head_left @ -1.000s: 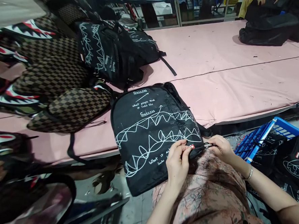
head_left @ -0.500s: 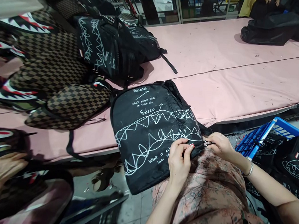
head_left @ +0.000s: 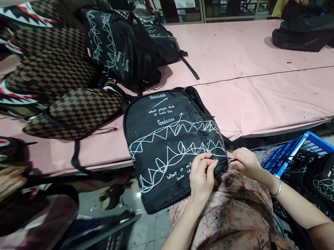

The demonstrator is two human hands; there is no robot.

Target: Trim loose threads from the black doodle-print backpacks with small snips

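A black backpack (head_left: 168,147) with white scribbled lines and lettering rests across the pink table's edge and my lap. At its lower right corner, my left hand (head_left: 202,175) pinches one end of a thin black strap (head_left: 224,161) carrying small light marks. On the other side, my right hand (head_left: 245,163) grips the same strap between thumb and fingers, so a short length shows between both hands. Something small and red shows at my left fingertips; I cannot make out what it is. Whether the strap is joined to the backpack is hidden by my fingers.
Checkered shark-face backpacks (head_left: 57,65) and other black printed backpacks (head_left: 117,50) are heaped on the pink table (head_left: 260,81). A blue crate (head_left: 318,143) with black bags stands at right. Another person's hand (head_left: 3,186) is at far left. Black bags (head_left: 302,35) lie far right.
My view has shifted slightly, with the heaped bags now a little further left and higher. Both hands keep their grip on the strap, almost unmoved.
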